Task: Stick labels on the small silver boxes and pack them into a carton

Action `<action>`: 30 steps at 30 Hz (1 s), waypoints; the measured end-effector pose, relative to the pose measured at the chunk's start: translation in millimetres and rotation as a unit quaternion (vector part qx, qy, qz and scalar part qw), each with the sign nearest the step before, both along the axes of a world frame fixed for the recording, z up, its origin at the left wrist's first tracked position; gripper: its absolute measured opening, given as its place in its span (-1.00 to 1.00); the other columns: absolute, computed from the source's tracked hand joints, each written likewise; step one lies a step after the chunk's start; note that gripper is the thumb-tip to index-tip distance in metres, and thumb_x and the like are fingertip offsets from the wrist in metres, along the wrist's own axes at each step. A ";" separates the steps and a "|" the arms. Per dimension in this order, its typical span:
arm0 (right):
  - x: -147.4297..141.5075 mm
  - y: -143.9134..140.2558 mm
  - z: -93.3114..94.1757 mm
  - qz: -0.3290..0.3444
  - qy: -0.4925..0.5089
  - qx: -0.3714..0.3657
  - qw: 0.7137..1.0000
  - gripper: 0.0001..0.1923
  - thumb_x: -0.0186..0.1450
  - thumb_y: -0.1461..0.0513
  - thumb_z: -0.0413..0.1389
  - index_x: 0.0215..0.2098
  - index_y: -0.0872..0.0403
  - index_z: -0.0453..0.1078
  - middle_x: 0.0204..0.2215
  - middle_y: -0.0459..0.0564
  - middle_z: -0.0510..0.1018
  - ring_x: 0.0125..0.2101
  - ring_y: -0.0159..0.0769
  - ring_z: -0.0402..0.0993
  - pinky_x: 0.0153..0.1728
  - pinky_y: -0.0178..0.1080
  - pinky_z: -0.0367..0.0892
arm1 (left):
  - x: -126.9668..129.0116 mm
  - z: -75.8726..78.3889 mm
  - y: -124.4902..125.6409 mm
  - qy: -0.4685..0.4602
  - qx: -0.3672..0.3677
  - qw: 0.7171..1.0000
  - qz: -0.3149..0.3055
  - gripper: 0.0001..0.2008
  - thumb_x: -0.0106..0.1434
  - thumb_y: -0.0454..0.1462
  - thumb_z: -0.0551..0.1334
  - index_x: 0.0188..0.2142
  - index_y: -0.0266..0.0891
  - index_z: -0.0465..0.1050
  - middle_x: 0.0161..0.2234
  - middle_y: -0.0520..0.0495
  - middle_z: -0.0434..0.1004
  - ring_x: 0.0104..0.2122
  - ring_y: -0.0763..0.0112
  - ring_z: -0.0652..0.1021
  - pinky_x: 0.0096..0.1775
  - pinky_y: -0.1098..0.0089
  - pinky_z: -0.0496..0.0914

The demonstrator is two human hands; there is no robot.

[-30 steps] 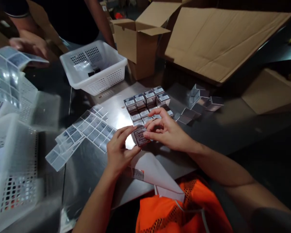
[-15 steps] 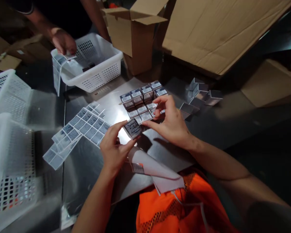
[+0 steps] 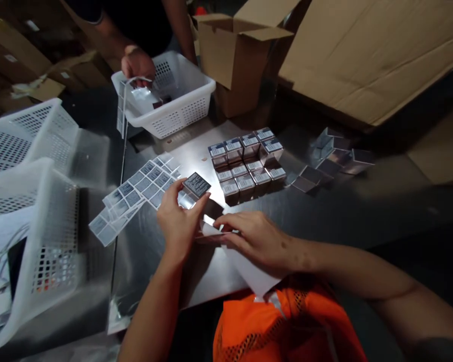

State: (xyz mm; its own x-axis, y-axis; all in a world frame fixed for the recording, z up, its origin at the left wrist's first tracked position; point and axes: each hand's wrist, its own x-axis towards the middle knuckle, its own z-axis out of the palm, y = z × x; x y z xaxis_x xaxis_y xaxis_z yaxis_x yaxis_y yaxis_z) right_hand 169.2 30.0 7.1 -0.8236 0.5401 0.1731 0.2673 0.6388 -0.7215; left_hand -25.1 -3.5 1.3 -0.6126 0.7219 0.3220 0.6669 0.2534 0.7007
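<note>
Between the thumb and fingers of my left hand [image 3: 176, 223] is a small box [image 3: 197, 185] with a dark printed label on its upward face. My right hand [image 3: 258, 239] pinches the edge of a white backing sheet [image 3: 249, 269] close to my body, just right of and below the box. Sheets of grey printed labels [image 3: 151, 182] lie fanned out to the left of my left hand. Beyond my hands stands a block of small shiny boxes [image 3: 246, 182] with barcode labels on top, the back ones taller-looking than the front ones.
A co-worker's hand [image 3: 139, 65] holds a strip over a white basket [image 3: 181, 114]. More white baskets [image 3: 56, 236] stand at the left. An open carton [image 3: 226, 60] and a large cardboard sheet [image 3: 362, 60] are behind. Several plain silvery boxes [image 3: 332, 156] lie at the right.
My right hand has moved from the block of boxes down towards me and taken hold of the white sheet. My left hand still holds the small box, now tilted differently. The view has shifted.
</note>
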 end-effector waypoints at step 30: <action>21.8 39.8 26.4 -0.092 0.328 -0.457 0.821 -0.51 0.11 0.20 0.43 -0.15 0.02 0.26 -0.44 -0.24 0.53 -0.46 -0.46 0.49 -0.34 -0.35 0.39 | 21.9 -3.8 -5.1 -0.347 0.051 0.900 -0.260 -0.44 -0.16 -0.17 0.55 -0.13 -0.06 0.48 0.00 -0.11 0.62 -0.24 0.30 0.62 -0.40 0.45 0.48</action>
State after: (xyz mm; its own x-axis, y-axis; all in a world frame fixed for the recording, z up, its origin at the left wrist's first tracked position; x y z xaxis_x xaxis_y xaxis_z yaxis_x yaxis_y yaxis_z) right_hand 191.0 69.7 33.5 -0.6051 0.7962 0.0006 -0.3403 -0.2579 -0.9043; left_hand -3.2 -8.6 -2.5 -0.2795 0.9574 0.0719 0.0690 -0.0547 0.9961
